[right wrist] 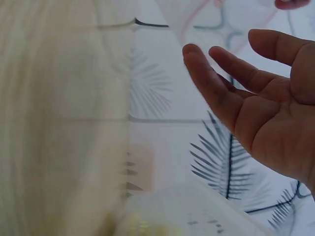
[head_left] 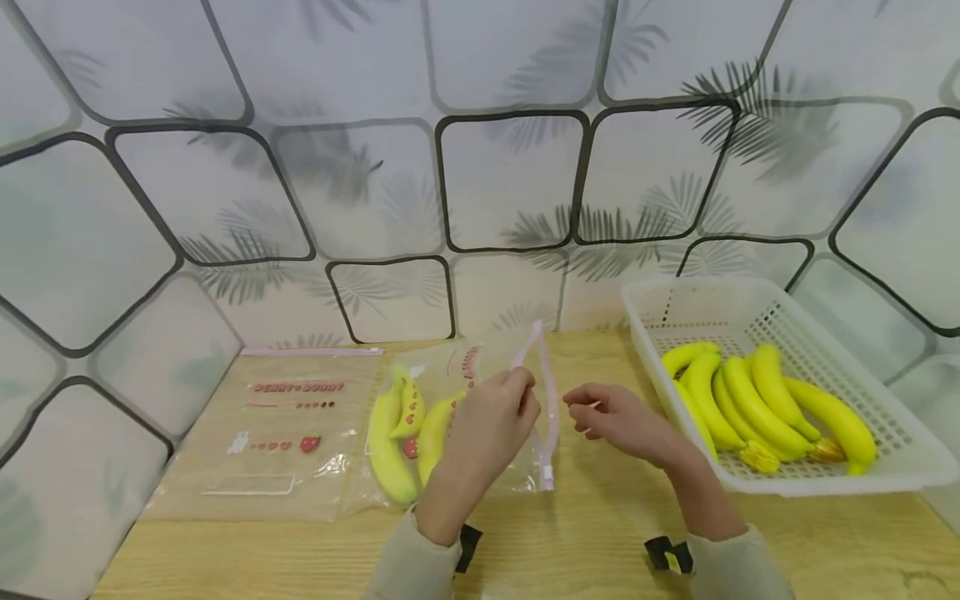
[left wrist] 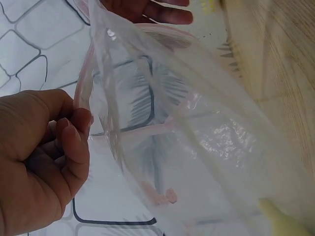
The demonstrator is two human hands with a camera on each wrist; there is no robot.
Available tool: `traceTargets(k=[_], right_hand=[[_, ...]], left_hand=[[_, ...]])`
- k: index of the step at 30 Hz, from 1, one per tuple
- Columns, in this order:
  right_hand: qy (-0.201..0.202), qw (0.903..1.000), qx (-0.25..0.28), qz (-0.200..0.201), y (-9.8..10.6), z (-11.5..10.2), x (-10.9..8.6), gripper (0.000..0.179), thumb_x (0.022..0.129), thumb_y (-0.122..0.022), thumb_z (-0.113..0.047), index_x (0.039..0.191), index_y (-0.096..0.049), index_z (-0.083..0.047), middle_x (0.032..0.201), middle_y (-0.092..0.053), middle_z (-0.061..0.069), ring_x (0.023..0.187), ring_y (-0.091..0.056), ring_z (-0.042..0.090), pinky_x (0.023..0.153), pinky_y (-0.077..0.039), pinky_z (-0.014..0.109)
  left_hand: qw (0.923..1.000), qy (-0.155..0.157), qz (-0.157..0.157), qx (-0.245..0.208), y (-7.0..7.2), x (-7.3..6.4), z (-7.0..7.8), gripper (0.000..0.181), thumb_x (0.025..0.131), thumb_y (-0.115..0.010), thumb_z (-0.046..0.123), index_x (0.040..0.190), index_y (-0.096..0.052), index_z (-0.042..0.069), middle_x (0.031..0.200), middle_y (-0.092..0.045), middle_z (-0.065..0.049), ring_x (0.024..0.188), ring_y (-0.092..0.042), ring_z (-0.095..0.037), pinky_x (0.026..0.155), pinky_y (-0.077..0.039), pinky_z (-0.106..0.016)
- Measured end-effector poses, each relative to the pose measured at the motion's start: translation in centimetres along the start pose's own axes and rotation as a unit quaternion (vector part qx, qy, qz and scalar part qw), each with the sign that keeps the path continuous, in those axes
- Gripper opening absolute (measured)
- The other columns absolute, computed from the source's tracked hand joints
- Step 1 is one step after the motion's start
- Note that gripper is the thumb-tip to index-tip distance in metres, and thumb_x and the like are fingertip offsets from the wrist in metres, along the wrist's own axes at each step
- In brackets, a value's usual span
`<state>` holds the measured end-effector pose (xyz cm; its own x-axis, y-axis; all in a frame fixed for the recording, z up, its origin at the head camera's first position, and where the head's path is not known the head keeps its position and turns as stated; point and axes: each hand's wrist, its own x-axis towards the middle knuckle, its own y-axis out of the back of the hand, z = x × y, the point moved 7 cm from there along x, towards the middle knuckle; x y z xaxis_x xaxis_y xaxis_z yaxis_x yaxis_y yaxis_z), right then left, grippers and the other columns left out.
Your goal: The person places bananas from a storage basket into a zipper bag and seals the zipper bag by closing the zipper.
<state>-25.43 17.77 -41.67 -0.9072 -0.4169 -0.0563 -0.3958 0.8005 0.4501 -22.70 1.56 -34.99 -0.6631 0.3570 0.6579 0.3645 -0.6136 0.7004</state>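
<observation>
My left hand [head_left: 491, 421] pinches the pink-edged opening of a clear zip bag [head_left: 360, 492], which lies on the table with its mouth held apart. In the left wrist view, thumb and finger [left wrist: 81, 123] grip the film at the pink rim. Inside the bag are bananas [head_left: 390, 458], partly covered by my left hand and wrist. Just right of the bag's mouth is my right hand [head_left: 618, 421], its fingers loosely bent and holding nothing. The right wrist view shows its fingers [right wrist: 211, 83] spread apart in the air, with the bag's pink edge beyond them.
A white perforated basket [head_left: 892, 483] holding several bananas [head_left: 750, 400] stands at the right. A second clear bag [head_left: 277, 458] with strawberry prints lies flat at the left. The patterned wall [head_left: 510, 183] closes off the back of the wooden table [head_left: 585, 533].
</observation>
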Motion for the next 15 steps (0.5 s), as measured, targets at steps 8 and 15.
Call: traceTargets(k=[8,15], right_hand=[[-0.027,0.978,-0.15,0.142,6.6,-0.9,-2.9,0.043,0.105,-0.051,-0.029,0.135,-0.055,0.001,0.124,-0.062,0.02,0.107,-0.06,0.032,0.081,-0.052,0.042],[-0.169,0.9244,-0.262,0.22,13.8,4.0,-7.1,0.059,0.102,-0.044,-0.029,0.142,-0.036,0.015,0.137,-0.037,0.043,0.124,-0.034,0.06,0.095,-0.036,0.068]], left_hand=[[0.9999,0.005,-0.001,-0.013,0.2,0.1,-0.5,0.005,0.085,-0.065,-0.002,0.088,-0.066,0.002,0.069,-0.062,-0.004,0.051,-0.044,-0.009,0.046,-0.036,-0.016],[0.9998,0.002,-0.007,-0.02,0.4,0.2,-0.5,0.006,0.086,-0.064,-0.003,0.089,-0.066,0.001,0.069,-0.061,-0.003,0.051,-0.043,-0.009,0.046,-0.036,-0.016]])
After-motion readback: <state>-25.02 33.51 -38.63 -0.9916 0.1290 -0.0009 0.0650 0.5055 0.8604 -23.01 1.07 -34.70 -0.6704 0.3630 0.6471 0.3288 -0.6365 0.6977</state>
